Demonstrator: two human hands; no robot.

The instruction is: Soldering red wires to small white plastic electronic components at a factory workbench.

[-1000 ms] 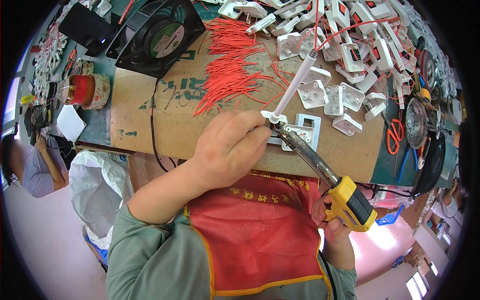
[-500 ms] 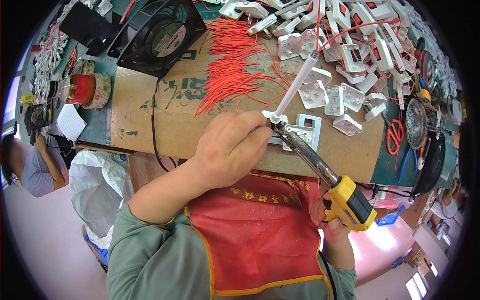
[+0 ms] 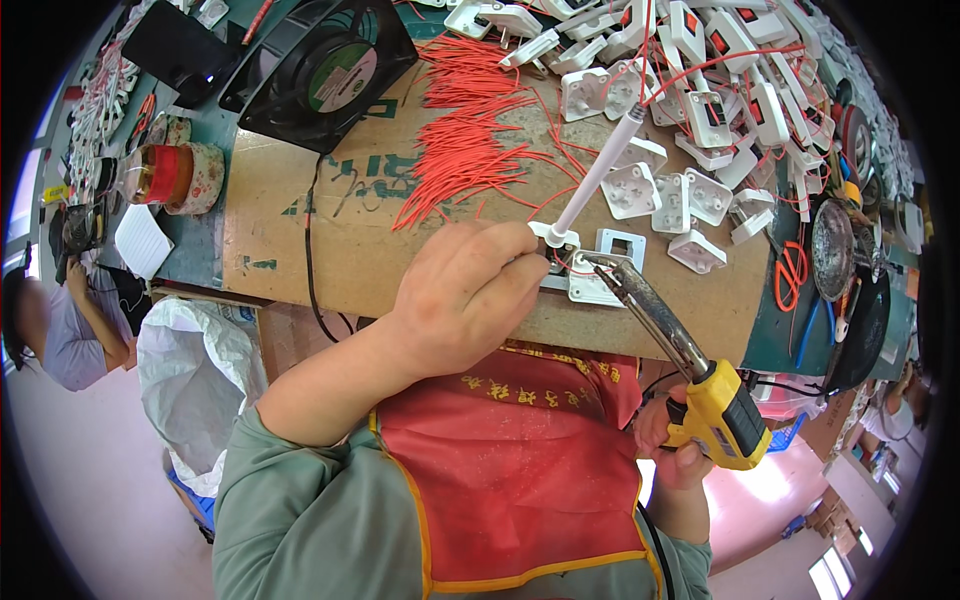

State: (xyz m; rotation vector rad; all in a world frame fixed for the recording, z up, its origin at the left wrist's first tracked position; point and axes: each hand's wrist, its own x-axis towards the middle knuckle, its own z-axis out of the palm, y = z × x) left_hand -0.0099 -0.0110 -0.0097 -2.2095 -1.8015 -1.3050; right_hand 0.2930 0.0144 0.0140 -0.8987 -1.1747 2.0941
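Note:
My left hand (image 3: pixel 470 285) pinches a small white plastic housing at the board's near edge. From that housing a white tube (image 3: pixel 595 175) rises at a slant, with thin red wires coming out of its top end. My right hand (image 3: pixel 675 445) grips a yellow and black soldering gun (image 3: pixel 735 415) by its handle. The gun's metal barrel slants up to the left, its tip over a white plastic housing (image 3: pixel 597 288) just right of my left fingertips. A thin red wire shows near the tip; contact is unclear. Fingers hide part of the held housing.
A pile of red wires (image 3: pixel 465 150) lies on the cardboard (image 3: pixel 270 220). White housings with red switches (image 3: pixel 735 40) heap at the far right. A black fan (image 3: pixel 320 75) stands far left, near a jar (image 3: pixel 165 175). Red-handled scissors (image 3: pixel 790 270) lie right; another person (image 3: pixel 80 330) sits left.
The soldering gun has moved right with my right hand, its tip drawing away from my left fingers. My left hand stays nearly in place, still pinching the housing.

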